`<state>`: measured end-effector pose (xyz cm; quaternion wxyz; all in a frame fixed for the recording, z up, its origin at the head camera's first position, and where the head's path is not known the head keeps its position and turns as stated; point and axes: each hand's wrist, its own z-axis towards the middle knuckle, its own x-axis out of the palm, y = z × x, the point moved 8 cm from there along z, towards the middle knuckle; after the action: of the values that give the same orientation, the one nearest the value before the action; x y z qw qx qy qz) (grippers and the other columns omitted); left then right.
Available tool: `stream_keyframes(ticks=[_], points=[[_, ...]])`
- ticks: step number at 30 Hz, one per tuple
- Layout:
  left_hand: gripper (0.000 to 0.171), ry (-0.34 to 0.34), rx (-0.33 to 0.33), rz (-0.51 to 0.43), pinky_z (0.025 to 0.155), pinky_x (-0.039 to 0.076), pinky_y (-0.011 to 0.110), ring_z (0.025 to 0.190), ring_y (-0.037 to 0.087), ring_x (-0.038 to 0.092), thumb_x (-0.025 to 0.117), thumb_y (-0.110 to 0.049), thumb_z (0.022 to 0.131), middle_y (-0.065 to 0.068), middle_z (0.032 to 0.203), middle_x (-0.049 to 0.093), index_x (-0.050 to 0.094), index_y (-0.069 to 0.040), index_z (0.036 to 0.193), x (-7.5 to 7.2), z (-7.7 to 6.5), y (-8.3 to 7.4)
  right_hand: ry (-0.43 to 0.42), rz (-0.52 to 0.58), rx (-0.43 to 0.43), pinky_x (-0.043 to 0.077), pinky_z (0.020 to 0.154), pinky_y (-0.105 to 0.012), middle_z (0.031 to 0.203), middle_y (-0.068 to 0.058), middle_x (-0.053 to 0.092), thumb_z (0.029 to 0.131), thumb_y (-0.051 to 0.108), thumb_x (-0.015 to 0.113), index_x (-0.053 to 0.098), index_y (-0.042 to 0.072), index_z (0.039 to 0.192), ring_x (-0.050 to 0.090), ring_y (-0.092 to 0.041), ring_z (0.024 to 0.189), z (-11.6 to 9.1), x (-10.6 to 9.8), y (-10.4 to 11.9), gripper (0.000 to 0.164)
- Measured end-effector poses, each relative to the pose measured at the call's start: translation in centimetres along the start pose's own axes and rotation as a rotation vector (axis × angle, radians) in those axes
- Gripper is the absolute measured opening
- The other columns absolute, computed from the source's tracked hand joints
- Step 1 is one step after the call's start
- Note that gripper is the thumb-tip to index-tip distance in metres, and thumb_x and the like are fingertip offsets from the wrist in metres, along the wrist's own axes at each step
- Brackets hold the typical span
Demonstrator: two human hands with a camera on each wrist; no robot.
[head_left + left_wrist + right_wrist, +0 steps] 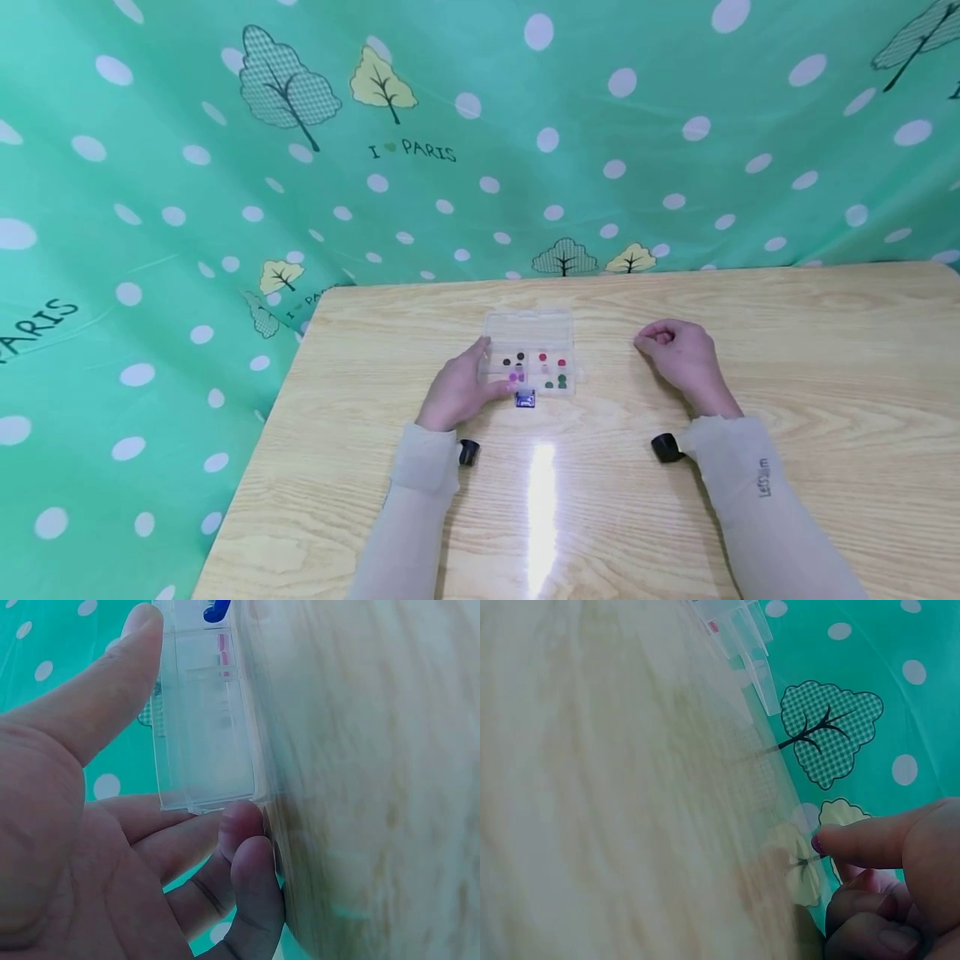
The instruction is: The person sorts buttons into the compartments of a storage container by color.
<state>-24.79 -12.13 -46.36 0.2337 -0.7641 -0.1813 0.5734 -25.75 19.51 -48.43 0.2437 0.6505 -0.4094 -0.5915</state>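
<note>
A clear plastic compartment box (pixel 528 343) stands on the table with its lid raised at the back. Small round pieces lie in it in groups: black pieces (pixel 513 360), red pieces (pixel 552 358), purple pieces (pixel 516 377) and green pieces (pixel 557 382). My left hand (pixel 461 387) holds the box at its left end, thumb along the front and fingers at the side and back. To the right of the box, my right hand (pixel 681 358) is just above the table. Its thumb and forefinger pinch a tiny dark pinkish piece (pixel 817 844), mostly hidden by the fingertips.
The box bears a small blue label (pixel 525 399) at its front. A wooden table (pixel 615 517) carries everything, with a bright light reflection in front of the box. Behind hangs a green dotted curtain (pixel 480 192). Black wrist cameras (pixel 666 447) sit at the cuffs.
</note>
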Motion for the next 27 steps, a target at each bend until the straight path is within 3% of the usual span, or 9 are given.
stream_keyframes(ticks=[12, 27], points=[[0.099, -0.002, -0.019, 0.013, 0.115, 0.036, 0.049, 0.142, 0.036, 0.039, 0.082, -0.045, 0.081, 0.011, 0.158, 0.039, 0.031, -0.011, 0.159, 0.1, 0.1, 0.1, 0.004, 0.026, 0.012, 0.039, 0.070, -0.034, 0.096, -0.012, 0.053, 0.100, 0.020, 0.061, 0.068, 0.000, 0.110, 0.046, -0.026, 0.086, -0.2, -0.2, 0.4, 0.023], [0.099, -0.007, -0.012, 0.021, 0.115, 0.036, 0.049, 0.143, 0.035, 0.038, 0.082, -0.044, 0.081, 0.012, 0.158, 0.038, 0.031, -0.010, 0.158, 0.0, 0.1, 0.0, -0.042, -0.015, -0.116, 0.039, 0.064, -0.034, 0.085, -0.010, 0.052, 0.097, 0.017, 0.062, 0.070, 0.002, 0.102, 0.046, -0.025, 0.076, -0.7, 0.0, 2.5, 0.018]])
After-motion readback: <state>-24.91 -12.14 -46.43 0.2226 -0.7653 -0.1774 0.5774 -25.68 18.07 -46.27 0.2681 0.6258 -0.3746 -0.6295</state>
